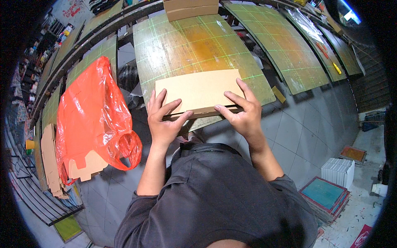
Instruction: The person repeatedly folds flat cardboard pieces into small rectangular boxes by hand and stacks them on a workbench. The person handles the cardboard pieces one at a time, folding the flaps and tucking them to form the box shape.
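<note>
Okay, left to right. Red plastic bag [89, 111] and some flat cardboard pieces [49, 159] sit off to the left, apart from the work, so imo leave them there.

Left hand [160, 122] next: fingers spread over the left end of the cardboard box [200, 89], thumb out at the near edge. I can't tell if it's really gripping or just pressing. Either way, I'd keep that pressure light and flat, since a poking fingertip would probably dent the card.

In the middle there's a dark line under the near edge of the top panel. Gap or shadow, no idea from this angle. I'd line that edge up square with the front wall before pushing, and work both ends evenly so it doesn't skew.

Right hand [246, 113] is about the mirror of the left: fingers fanned on the right end, thumb at the near edge, again can't tell grip from press. I'd match the left hand's force here.

As for where the box is: right between the two hands, touching both, long side across the body, on the near part of the green-lined board [173, 49]. The left palm sits at its near left corner, the right palm just off its right end.
</note>
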`<state>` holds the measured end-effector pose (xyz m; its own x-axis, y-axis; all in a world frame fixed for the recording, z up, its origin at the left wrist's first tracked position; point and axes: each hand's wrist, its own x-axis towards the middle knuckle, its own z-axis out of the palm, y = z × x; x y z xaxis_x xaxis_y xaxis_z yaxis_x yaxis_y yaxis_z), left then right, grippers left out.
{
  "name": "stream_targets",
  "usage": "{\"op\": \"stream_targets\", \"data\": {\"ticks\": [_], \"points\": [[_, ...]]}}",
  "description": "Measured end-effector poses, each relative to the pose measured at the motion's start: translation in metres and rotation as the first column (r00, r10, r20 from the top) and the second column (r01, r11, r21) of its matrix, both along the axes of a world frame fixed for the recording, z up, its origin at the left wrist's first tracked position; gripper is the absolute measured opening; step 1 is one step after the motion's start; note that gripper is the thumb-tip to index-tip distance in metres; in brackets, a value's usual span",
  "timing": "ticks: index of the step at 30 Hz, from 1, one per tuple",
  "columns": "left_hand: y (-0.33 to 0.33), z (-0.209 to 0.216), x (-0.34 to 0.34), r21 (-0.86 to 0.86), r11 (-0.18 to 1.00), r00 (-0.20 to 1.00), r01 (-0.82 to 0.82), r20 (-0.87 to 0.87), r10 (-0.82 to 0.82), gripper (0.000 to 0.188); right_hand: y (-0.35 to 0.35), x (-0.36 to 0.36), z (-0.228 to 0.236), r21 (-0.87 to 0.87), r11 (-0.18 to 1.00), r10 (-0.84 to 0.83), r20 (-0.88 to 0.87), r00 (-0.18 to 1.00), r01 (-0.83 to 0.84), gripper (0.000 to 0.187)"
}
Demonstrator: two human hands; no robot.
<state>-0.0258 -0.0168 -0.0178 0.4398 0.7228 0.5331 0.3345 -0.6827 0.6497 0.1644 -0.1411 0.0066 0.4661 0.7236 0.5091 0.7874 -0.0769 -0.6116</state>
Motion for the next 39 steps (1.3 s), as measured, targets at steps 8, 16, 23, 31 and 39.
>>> {"op": "stream_targets", "data": {"ticks": [8, 16, 23, 31, 39], "points": [[-0.010, -0.013, 0.001, 0.191, 0.978, 0.996, -0.086, -0.003, 0.088, 0.021, 0.000, -0.006, -0.011, 0.118, 0.991, -0.051, -0.066, 0.997, 0.058, 0.025], [-0.023, 0.017, 0.011, -0.439, 0.898, 0.939, -0.033, 0.295, 0.179, 0.088, 0.007, 0.005, 0.003, 0.093, 0.994, -0.042, -0.162, 0.986, 0.057, 0.074], [0.153, 0.170, 0.095, 0.041, 0.956, 0.846, 0.292, 0.455, -0.278, 0.066, 0.127, 0.120, 0.138, 0.420, 0.906, 0.082, -0.083, 0.993, -0.040, 0.064], [0.338, 0.287, 0.223, -0.046, 0.985, 0.843, 0.165, 0.524, -0.117, 0.035, 0.329, 0.254, 0.258, 0.516, 0.857, -0.027, 0.091, 0.995, -0.024, 0.049], [0.401, 0.239, 0.256, -0.049, 0.990, 0.959, -0.132, 0.245, 0.140, 0.065, 0.384, 0.292, 0.220, 0.343, 0.937, -0.116, 0.114, 0.987, 0.071, 0.066]]}}
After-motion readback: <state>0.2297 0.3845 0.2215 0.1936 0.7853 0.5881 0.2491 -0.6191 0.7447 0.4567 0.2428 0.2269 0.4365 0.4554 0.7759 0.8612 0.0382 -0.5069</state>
